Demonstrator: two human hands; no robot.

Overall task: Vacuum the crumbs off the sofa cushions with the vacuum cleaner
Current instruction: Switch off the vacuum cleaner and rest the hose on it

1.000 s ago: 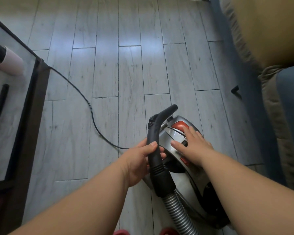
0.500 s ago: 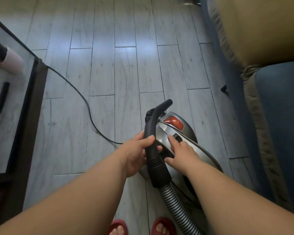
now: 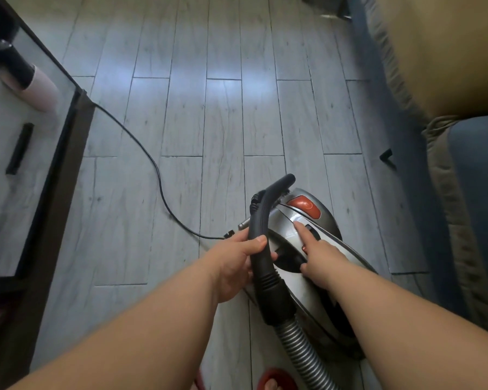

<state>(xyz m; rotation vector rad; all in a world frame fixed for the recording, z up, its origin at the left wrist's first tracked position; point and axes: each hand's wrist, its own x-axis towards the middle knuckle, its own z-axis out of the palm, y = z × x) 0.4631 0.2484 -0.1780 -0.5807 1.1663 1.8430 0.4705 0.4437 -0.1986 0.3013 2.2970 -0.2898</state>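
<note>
Head view: left hand (image 3: 234, 266) grips curved black hose handle (image 3: 261, 235).

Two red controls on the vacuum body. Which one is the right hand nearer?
The small red button right beside the right hand, by its index finger; the big red button sits farther forward, untouched.

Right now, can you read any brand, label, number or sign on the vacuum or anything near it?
None readable.
Vacuum cleaner: no legible brand or lettering on the silver body; the orange button carries only a faint, blurred mark.
Dark flat object on the table: no text visible.
</note>
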